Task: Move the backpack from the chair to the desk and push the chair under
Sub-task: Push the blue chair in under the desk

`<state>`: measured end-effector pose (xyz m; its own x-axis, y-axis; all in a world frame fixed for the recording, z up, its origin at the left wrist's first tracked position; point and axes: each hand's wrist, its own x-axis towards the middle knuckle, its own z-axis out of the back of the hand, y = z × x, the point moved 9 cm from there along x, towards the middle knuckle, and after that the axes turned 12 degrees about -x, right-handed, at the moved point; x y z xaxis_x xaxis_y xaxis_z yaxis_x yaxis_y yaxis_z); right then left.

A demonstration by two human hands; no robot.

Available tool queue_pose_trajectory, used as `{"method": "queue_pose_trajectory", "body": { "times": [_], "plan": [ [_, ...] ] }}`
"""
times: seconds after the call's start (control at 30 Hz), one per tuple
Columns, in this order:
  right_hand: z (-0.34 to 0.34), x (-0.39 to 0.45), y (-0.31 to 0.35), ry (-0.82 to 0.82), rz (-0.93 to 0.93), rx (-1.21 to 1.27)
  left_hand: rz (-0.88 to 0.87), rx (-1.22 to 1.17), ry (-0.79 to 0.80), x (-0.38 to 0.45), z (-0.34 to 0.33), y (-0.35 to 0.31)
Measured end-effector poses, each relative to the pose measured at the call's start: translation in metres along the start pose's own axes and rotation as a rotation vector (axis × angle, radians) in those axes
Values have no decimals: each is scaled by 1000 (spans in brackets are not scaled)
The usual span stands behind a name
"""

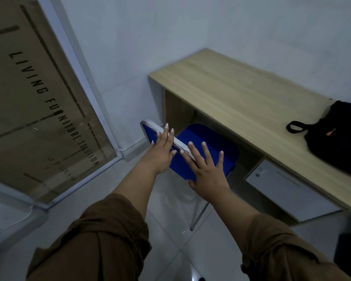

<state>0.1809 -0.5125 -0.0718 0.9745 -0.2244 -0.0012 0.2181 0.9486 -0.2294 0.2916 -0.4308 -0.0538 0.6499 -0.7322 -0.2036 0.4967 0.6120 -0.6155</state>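
Behind glass [49, 110], cardboard [18, 88] lettered "LIVING FURNITURE SOLUTION".

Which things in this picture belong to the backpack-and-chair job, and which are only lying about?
Belong to the job:
backpack
desk
blue chair
left hand
right hand

Just there:
white cabinet under the desk
lettered cardboard panel

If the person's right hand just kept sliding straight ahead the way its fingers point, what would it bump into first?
Probably the front edge of the desk. The right hand lies flat on the backrest of the blue chair, fingers aimed over the seat toward the desk; depth is hard to judge.
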Motion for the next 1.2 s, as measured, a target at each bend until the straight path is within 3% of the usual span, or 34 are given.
{"method": "queue_pose_trajectory", "body": {
  "times": [0.4,0.53,0.63,0.77,1.2],
  "plan": [
    [-5,41,-67,-16,-26,-36,37,50,-16,75,-10,-34],
    [3,49,-61,-39,-76,-13,69,126,-182,75,1,-29],
    [-4,50,-60,26,-148,57,125,-38,-304,80,14,-11],
    [-4,53,-61,50,-184,70,145,-231,-214,107,14,-5],
    [-8,101,-84,134,-264,75,127,-249,-101,169,28,-13]
  ]
}}
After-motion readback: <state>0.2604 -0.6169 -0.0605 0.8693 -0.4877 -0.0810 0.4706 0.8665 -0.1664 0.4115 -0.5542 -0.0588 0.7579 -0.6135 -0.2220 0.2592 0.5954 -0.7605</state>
